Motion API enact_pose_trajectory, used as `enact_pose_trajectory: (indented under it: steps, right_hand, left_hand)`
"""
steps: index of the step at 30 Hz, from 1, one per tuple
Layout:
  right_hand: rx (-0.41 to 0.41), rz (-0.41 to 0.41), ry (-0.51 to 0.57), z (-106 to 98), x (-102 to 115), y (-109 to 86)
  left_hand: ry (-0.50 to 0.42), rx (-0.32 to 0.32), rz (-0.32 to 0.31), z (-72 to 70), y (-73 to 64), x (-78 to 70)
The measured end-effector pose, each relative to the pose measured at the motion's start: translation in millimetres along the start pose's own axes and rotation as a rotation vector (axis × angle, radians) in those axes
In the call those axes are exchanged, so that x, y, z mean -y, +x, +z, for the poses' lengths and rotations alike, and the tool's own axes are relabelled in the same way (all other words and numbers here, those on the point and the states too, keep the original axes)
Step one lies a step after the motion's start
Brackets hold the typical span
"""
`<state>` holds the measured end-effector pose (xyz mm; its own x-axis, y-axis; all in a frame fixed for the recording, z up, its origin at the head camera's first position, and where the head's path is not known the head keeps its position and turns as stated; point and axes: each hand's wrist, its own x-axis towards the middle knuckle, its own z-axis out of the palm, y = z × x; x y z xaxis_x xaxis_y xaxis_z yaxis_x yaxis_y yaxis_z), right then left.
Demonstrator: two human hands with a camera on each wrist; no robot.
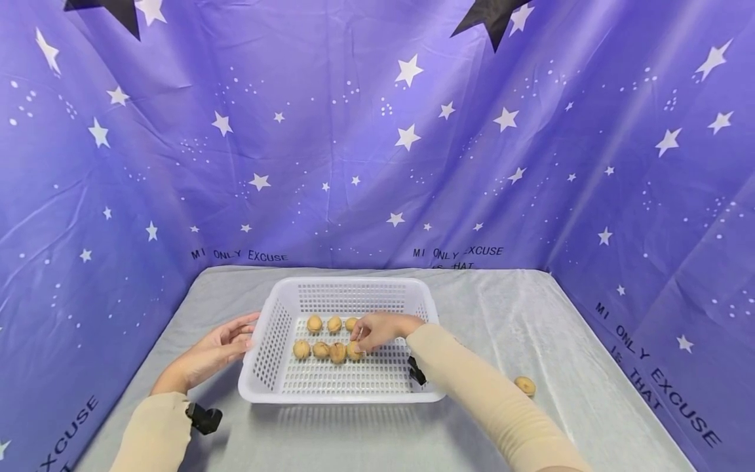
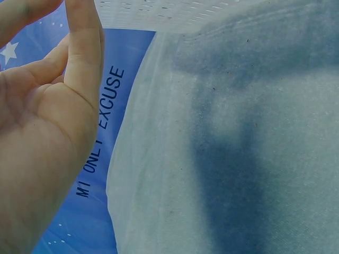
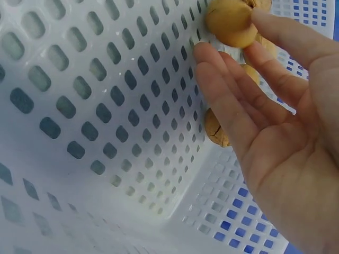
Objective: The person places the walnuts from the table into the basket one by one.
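Observation:
A white plastic basket (image 1: pixel 342 397) with perforated walls stands on the cloth-covered table. Inside it, walnuts lie in two rows. My right hand (image 1: pixel 380 330) reaches over the floor of the basket and pinches the walnut (image 1: pixel 354 351) at the right end of the near row. The right wrist view shows the fingertips against this walnut (image 3: pixel 231 22), while the other fingers stay extended. Part of the far row, near a walnut (image 1: pixel 351 324), is covered by the hand. At the basket's left wall, my left hand (image 1: pixel 215 349) has its fingers loosely extended, fingertips right at the rim.
A single walnut (image 1: pixel 525 385) lies outside the basket, on the right of the grey tablecloth (image 1: pixel 495 308), beyond my right forearm. Purple star-printed curtains (image 1: pixel 330 164) hang behind the table and along both sides.

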<state>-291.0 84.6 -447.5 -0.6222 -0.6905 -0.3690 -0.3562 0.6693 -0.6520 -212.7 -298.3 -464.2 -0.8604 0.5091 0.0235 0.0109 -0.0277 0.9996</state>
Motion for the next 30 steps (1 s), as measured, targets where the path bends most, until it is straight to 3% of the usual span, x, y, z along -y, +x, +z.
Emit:
enact_pose_trajectory:
  steps: [5, 12, 17, 24, 30]
  right_hand:
    - [0.004, -0.003, 0.006, -1, 0, -1.3]
    - [0.002, -0.011, -0.032, -8, 4, -12.8]
    - [-0.058, -0.067, -0.085, -25, 10, -25.6]
    - [-0.132, -0.133, -0.101, -50, 20, -51.5]
    - [-0.186, -0.162, -0.089, -67, 8, -77.9]
  left_hand:
    - [-0.002, 0.013, 0.021, 0.5, 0.3, -0.6]
    - [0.011, -0.019, -0.023, 1.7, 1.9, 0.3]
    - [0.023, -0.023, -0.029, 0.6, 1.3, 0.9]
    - [0.021, -0.022, -0.031, 0.8, 1.0, 0.0]
    - [0.008, 0.004, -0.003, -1.0, 0.6, 0.7]
